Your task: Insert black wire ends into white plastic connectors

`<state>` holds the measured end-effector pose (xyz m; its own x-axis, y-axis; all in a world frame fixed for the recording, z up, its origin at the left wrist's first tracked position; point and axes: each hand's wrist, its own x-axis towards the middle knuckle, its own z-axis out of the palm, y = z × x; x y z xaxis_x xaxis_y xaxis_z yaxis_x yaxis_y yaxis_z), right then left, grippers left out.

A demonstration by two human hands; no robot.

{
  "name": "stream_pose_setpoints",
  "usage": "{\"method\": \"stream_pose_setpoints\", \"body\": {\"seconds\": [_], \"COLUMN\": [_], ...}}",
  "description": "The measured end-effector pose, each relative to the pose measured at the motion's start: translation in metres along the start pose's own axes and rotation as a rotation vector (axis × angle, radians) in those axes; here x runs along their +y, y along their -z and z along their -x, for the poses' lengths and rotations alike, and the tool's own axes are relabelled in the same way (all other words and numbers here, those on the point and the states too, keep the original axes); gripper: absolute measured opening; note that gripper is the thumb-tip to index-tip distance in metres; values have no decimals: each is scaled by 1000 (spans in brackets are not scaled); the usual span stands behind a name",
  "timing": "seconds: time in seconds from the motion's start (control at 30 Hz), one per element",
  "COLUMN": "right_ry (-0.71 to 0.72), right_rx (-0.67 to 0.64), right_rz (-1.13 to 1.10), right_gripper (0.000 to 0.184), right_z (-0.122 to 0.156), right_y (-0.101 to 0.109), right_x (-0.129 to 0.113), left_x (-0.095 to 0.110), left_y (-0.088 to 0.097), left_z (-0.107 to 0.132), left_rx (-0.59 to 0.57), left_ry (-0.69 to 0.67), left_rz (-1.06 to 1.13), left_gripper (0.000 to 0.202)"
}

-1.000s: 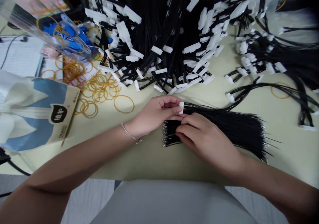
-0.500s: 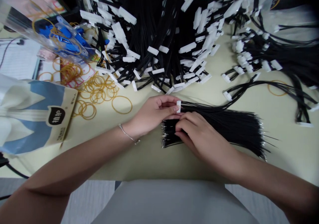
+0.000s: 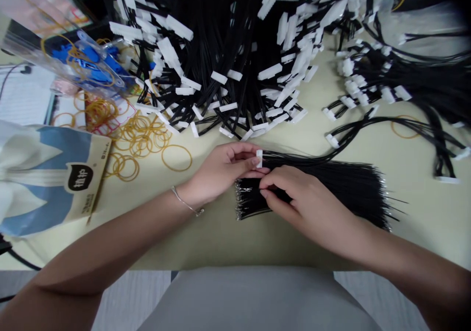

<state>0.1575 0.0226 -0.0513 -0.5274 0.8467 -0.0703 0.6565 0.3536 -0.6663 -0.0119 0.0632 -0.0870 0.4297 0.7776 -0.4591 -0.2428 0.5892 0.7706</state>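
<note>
Soft, even indoor light fills the scene; faint shadows lie under the bundle of black wires (image 3: 324,189); the far right corner falls dark; wide-angle distortion bends the outer edges; the clear plastic case (image 3: 69,61) at far left looks slightly blurred, with pale glare.

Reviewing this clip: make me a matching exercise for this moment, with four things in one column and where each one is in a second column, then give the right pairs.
Things:
1. white connector
2. thin bracelet
3. amber rubber bands
4. bundle of black wires

Places:
A. loose on the pale table, beside a printed bag
B. pinched in the left hand
C. under the right hand
D. around the left wrist

Pairs: 1-B, 2-D, 3-A, 4-C
</note>
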Motion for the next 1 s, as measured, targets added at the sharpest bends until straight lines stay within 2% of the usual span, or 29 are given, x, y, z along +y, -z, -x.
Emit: {"method": "stream_pose_setpoints", "body": {"seconds": [0.17, 0.27, 0.4, 0.53, 1.0], "right_ry": [-66, -120, -241, -320, -195], "right_rx": [-13, -24, 56, 81, 189], "right_rz": [-118, -173, -197, -247, -116], "right_gripper": [10, 13, 11, 11, 11], "right_z": [-1, 0, -2, -8, -9], "right_y": [5, 14, 31, 35, 23], "right_x": [0, 0, 6, 16, 23], "left_x": [-1, -1, 0, 1, 0], "left_y": [1, 1, 1, 0, 3], "left_z": [-1, 0, 1, 2, 1], "left_rx": [-16, -23, -10, -22, -21], "left_ry": [-15, -15, -15, -4, 5], "left_rz": [29, 26, 6, -56, -178], "left_gripper": [14, 14, 16, 17, 18]}}
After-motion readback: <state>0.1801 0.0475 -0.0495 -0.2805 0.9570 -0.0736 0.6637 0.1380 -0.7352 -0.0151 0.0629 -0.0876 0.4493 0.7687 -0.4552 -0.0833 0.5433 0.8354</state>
